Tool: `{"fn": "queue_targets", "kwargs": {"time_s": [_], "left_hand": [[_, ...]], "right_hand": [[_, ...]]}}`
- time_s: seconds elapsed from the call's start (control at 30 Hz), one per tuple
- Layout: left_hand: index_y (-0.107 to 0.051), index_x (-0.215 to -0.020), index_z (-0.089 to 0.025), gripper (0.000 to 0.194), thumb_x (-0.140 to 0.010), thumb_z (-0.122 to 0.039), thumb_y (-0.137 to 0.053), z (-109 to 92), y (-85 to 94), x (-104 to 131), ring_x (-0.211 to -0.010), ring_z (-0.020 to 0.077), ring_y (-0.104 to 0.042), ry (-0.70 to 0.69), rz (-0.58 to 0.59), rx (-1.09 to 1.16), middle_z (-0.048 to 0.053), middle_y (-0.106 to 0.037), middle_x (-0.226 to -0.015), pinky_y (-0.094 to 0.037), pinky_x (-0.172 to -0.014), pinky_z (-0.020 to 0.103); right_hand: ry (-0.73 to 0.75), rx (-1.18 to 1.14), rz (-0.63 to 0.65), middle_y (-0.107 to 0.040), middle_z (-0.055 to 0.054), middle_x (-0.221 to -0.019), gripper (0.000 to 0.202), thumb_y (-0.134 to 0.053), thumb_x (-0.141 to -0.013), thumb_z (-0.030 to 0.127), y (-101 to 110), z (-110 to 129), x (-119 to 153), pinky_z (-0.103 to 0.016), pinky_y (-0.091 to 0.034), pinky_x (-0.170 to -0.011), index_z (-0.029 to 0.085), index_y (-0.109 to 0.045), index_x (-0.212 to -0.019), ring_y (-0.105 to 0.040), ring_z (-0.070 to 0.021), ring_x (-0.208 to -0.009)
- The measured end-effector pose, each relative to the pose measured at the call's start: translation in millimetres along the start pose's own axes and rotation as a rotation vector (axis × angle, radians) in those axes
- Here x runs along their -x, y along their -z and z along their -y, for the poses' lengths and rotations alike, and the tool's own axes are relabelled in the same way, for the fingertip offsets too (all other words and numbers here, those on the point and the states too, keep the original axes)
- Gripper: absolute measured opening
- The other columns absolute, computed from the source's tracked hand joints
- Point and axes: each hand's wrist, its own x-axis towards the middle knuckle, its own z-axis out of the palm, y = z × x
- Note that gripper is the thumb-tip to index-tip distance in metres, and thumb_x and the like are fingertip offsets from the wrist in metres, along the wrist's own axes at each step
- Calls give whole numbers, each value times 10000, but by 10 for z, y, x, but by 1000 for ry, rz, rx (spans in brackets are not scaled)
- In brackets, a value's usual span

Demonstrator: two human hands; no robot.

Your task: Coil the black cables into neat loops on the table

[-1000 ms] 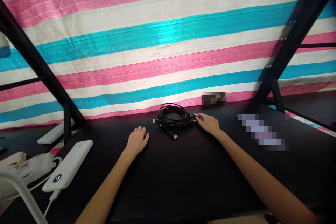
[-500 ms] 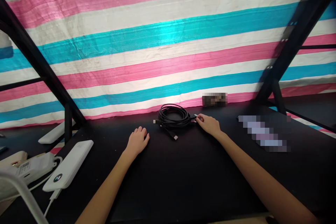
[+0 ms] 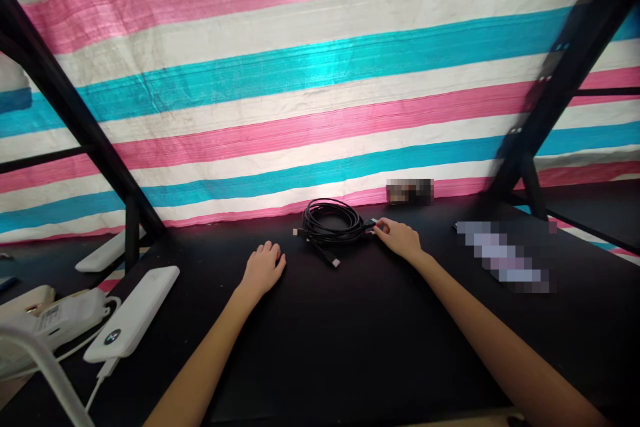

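Black desk (image 3: 370, 340) | coiled black cable (image 3: 333, 237) lying near far edge | right hand (image 3: 401, 240) pinching silver-tipped plug (image 3: 370, 223) | left hand (image 3: 263, 269) resting unclenched

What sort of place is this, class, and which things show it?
Probably a makeshift desk or workbench: a black tabletop, a striped sheet hung behind it, and a coiled black cable lying on top.

Left hand (image 3: 263, 270), right hand (image 3: 401, 240): two hands. Coil (image 3: 334, 236): one. Plugs (image 3: 336, 263): at least three, exact count unclear near right hand. White slabs (image 3: 134, 312): two. Slanted posts (image 3: 75, 110): two. Pixelated patches (image 3: 410, 191): two. Striped sheet (image 3: 300, 70): one.
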Motion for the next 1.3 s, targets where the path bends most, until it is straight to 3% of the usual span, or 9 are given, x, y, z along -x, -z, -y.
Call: {"fn": "queue_targets", "kwargs": {"time_s": [0.93, 1.3], "left_hand": [[-516, -820, -182, 246, -896, -315, -323, 2, -16, 1, -864, 207, -525, -6, -21, -11, 67, -548, -910, -391, -730, 315], [-514, -817, -179, 234, -893, -306, -332, -1, -3, 5, -859, 207, -525, -5, -19, -9, 68, -546, -907, -391, -726, 315]], "right_hand": [[-23, -45, -9, -667, -13, -776, 220, -467, -822, 415, -15, 3, 2, -252, -288, -547, 236, -574, -894, -623, -217, -761], [-30, -54, -15, -666, -13, -775, 236, -398, -857, 420, -1, 15, 9, -265, -301, -566, 241, -529, -938, -622, -233, -758]]}}
